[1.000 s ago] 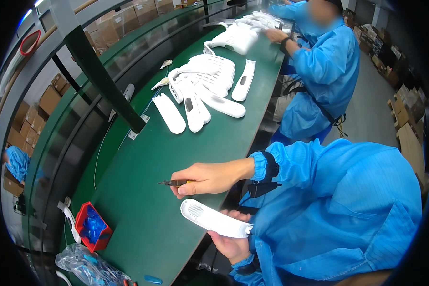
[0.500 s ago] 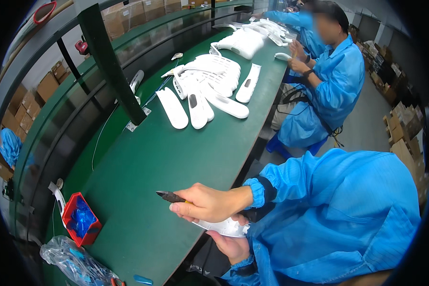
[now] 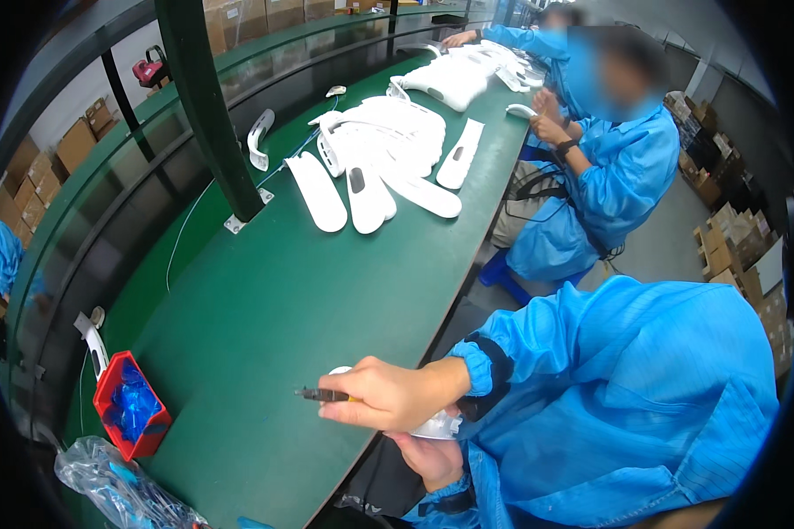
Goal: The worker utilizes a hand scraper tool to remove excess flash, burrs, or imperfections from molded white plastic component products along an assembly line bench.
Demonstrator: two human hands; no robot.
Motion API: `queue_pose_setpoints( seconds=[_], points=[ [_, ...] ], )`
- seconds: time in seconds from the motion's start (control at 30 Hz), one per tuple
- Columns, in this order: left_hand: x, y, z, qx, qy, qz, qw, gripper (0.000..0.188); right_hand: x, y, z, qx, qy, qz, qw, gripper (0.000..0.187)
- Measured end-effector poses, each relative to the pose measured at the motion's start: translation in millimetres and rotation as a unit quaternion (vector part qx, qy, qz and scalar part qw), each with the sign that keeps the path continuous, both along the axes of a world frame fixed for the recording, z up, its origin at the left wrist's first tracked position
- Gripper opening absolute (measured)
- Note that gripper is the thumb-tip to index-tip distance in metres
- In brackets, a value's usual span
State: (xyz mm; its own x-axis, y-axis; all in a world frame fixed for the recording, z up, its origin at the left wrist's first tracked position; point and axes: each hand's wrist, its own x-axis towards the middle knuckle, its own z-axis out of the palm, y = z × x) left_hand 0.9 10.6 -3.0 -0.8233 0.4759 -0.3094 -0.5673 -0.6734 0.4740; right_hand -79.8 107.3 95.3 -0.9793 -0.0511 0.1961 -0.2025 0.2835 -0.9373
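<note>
My left hand (image 3: 432, 457) is closed around the lower side of a curved white plastic part (image 3: 438, 428) at the bench's near edge. Most of that part is hidden by my hands; a bit of its far end shows beyond my right knuckles. My right hand (image 3: 384, 392) lies above it, fingers wrapped round nippers (image 3: 323, 395) with a dark metal tip and a trace of yellow handle. The tip points left, over the green bench (image 3: 265, 309). Whether the nippers' jaws are apart cannot be made out.
White plastic parts (image 3: 388, 132) are heaped farther up the bench. A red bin (image 3: 106, 397) with blue contents and a clear plastic bag (image 3: 119, 485) are at lower left. A green post (image 3: 207, 115) rises from the bench. A co-worker in blue (image 3: 626, 159) sits at upper right.
My right hand has shifted slightly down and right with the nippers, and the white part's far end now shows beyond it. The view has turned a little. A farther co-worker's arm reaches toward the parts.
</note>
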Motion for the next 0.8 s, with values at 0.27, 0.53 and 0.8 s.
queue_pose_setpoints(
  seconds=[0.27,0.53,0.8],
  points=[
    [-1,-1,-12,0.049,-0.016,0.031,0.998,0.053,-3,-25,-18,0.073,0.16,0.053,0.983,0.025],
    [9,-6,-19,0.077,-0.062,0.06,0.993,0.054,-1,-32,-13,0.107,0.215,0.111,0.964,0.026],
    [-3,-1,22,0.103,0.011,-0.04,0.994,0.064,-2,13,15,-0.14,-0.045,-0.063,0.987,0.032]
  ],
)
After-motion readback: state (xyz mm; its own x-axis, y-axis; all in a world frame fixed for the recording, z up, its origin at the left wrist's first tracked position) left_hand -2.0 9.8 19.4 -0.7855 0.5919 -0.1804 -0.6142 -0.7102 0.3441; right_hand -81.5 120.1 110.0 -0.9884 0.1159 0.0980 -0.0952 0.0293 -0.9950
